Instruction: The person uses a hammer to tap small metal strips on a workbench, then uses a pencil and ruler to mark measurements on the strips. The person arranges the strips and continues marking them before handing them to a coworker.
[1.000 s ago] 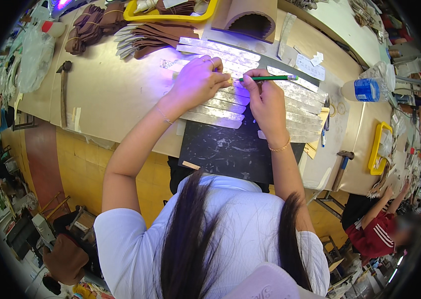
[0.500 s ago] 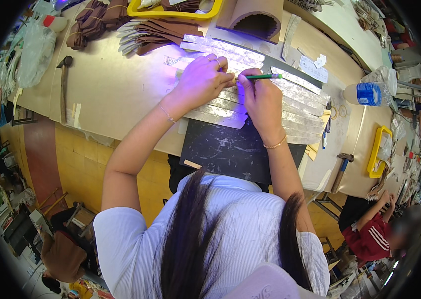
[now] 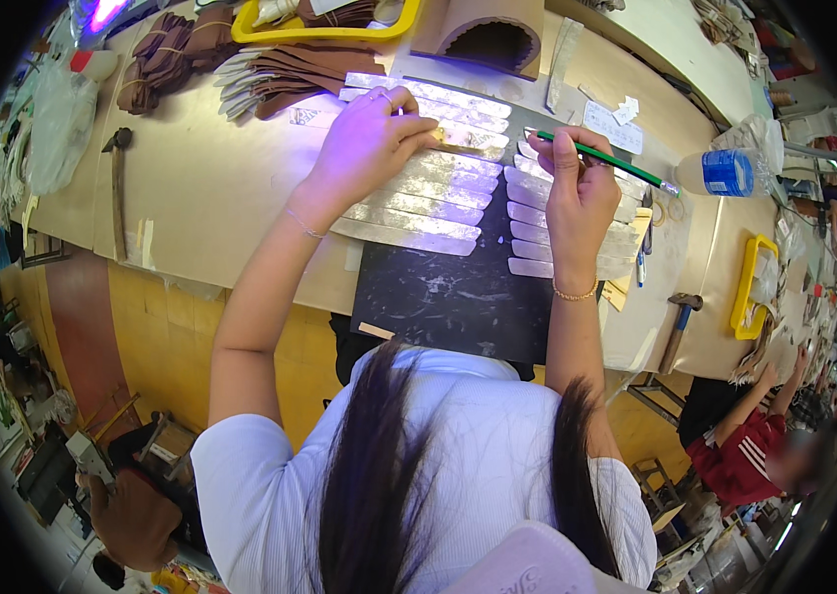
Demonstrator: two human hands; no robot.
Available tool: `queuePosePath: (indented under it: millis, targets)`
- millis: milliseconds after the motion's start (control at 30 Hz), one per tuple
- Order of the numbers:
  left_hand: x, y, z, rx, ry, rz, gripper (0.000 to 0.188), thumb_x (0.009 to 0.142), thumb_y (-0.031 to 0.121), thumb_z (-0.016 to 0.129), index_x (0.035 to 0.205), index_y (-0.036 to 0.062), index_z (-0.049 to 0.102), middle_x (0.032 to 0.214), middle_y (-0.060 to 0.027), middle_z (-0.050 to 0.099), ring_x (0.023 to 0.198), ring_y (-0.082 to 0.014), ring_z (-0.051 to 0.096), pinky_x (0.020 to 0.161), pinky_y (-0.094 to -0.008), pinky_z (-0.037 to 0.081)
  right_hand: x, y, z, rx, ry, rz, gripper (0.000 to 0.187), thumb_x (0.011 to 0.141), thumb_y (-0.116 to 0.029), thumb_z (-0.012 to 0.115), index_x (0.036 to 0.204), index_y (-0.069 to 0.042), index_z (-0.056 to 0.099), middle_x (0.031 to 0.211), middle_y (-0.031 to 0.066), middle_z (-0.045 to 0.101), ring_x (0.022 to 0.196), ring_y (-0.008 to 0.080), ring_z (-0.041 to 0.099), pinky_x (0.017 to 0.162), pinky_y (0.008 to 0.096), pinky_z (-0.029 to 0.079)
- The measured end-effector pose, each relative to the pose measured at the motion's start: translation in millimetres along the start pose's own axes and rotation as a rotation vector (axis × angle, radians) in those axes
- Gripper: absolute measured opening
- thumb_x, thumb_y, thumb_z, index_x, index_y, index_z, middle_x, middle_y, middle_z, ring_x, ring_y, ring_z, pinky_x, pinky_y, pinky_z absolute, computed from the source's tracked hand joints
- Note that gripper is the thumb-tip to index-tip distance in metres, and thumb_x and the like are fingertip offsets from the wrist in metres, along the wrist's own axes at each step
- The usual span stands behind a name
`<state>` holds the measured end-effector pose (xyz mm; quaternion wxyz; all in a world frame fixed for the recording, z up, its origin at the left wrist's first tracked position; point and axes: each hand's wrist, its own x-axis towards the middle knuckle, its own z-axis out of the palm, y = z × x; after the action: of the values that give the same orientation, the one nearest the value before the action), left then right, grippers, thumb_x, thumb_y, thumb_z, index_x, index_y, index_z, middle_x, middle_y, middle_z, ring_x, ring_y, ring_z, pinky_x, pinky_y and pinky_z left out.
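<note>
Two rows of pale, silvery strips with rounded ends lie side by side, a left row [image 3: 418, 213] and a right row [image 3: 529, 213], partly on a black board [image 3: 438, 297]. My left hand [image 3: 364, 144] is over the upper part of the left row. Its fingertips are closed at a thin yellowish strip [image 3: 468, 141] with a dark brown lower edge; the palm hides the rest. My right hand [image 3: 582, 198] holds a green pencil [image 3: 616, 161] above the right row, its point toward the upper left and its end toward the right.
Bundled brown strips [image 3: 166, 59], fanned brown strips [image 3: 290, 74], a yellow tray [image 3: 324, 36] and a brown arched form [image 3: 488, 30] stand farther back. Hammers lie at left [image 3: 119, 188] and right [image 3: 681, 327]. A jar with a blue label [image 3: 727, 173] stands right. A co-worker [image 3: 740, 445] sits at right.
My right hand has moved right with the pencil, away from my left hand, baring the gap between the rows. My left hand has shifted slightly left and up.
</note>
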<state>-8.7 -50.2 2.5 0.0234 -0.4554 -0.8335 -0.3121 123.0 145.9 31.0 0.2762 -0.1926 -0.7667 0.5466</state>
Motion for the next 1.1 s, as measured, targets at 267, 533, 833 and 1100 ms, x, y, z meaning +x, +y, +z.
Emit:
queuePosePath:
  millis: [267, 533, 833, 1100]
  targets:
    - [3, 3, 14, -0.031, -0.036, 0.014, 0.022, 0.083, 0.024, 0.077, 0.100, 0.0105, 0.077, 0.087, -0.0057, 0.059, 0.084, -0.0231, 0.059, 0.074, -0.0348, 0.049, -10, 4, -6, 0.032, -0.024, 0.057, 0.019, 0.103, -0.019, 0.058, 0.105, 0.000, 0.060, 0.089, 0.0137, 0.074, 0.088, 0.0174, 0.073, 0.073, 0.0259, 0.053]
    - [4, 3, 15, -0.017, -0.054, 0.017, 0.022, 0.082, 0.025, 0.077, 0.100, 0.0111, 0.078, 0.086, -0.0052, 0.060, 0.083, -0.0226, 0.059, 0.074, -0.0347, 0.049, -13, 6, -6, 0.019, -0.022, 0.037, 0.018, 0.102, -0.017, 0.058, 0.102, 0.001, 0.061, 0.086, 0.0134, 0.073, 0.086, 0.0193, 0.074, 0.071, 0.0272, 0.054]
    - [4, 4, 16, 0.013, -0.038, 0.050, 0.021, 0.082, 0.023, 0.077, 0.100, 0.0132, 0.078, 0.085, -0.0046, 0.060, 0.082, -0.0223, 0.058, 0.073, -0.0348, 0.049, -13, 9, -5, -0.021, -0.016, 0.009, 0.018, 0.102, -0.019, 0.058, 0.101, -0.001, 0.063, 0.079, 0.0095, 0.072, 0.074, 0.0156, 0.070, 0.064, 0.0278, 0.051]
    - [8, 7, 14, 0.026, -0.038, 0.067, 0.017, 0.081, 0.023, 0.078, 0.095, 0.0130, 0.078, 0.082, -0.0044, 0.059, 0.080, -0.0229, 0.058, 0.071, -0.0360, 0.048, -1, 4, 25, -0.189, -0.227, -0.071, 0.010, 0.097, -0.014, 0.062, 0.099, -0.005, 0.064, 0.069, 0.0134, 0.062, 0.058, 0.0261, 0.060, 0.057, 0.0345, 0.047]
